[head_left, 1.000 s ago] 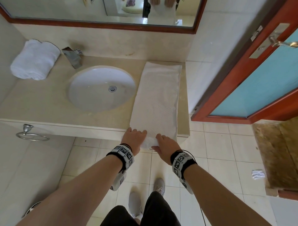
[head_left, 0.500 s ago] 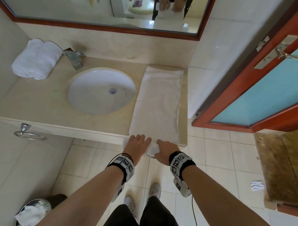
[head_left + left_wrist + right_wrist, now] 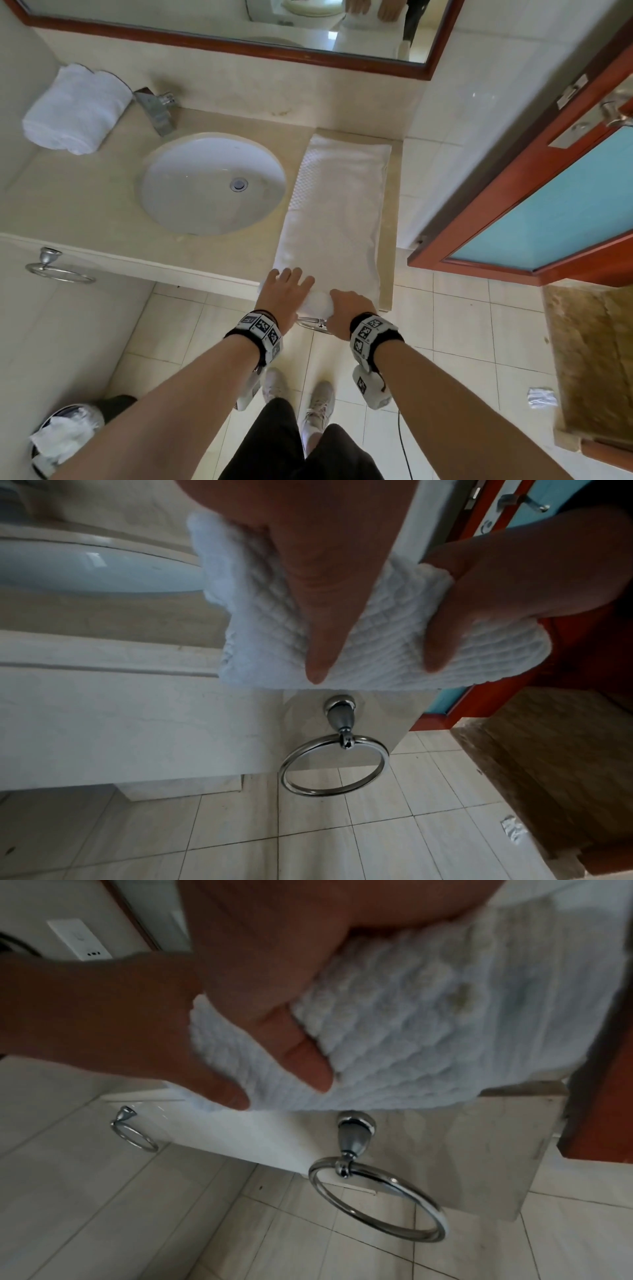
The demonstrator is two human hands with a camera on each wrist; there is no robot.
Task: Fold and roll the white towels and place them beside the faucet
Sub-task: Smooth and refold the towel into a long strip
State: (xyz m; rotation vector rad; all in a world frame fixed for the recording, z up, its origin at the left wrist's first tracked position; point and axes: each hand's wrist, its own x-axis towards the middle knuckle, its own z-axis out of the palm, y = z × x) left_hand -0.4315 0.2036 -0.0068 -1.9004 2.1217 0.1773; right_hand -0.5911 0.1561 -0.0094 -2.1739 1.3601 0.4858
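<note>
**Near End of the Towel Starts to Roll**

Both hands sit a little farther onto the counter than a second ago, and the towel's near end, flat then, is now bunched into a small roll under them.

Largest in the head view is the beige counter [image 3: 85,205], with the oval sink [image 3: 212,183] at about 11 o'clock from the hands. A folded white towel [image 3: 337,212] lies as a long strip at the counter's right side, its long axis running from 6 o'clock at the front edge to 12 o'clock at the wall. Nothing lies on the strip ahead of the roll. At 10 o'clock, far back in the corner, a rolled towel [image 3: 77,109] rests just beside the faucet [image 3: 156,109].

The left hand [image 3: 282,296] rests on the rolled end with fingers fairly straight on top and the thumb tucked beneath, as the left wrist view shows. The right hand [image 3: 347,311] curls over the roll beside it, its fingers and thumb grasping the cloth.

Below the counter's front, at 6 o'clock, hangs a chrome towel ring [image 3: 334,765]; a second ring [image 3: 56,269] hangs at 9 o'clock.
</note>
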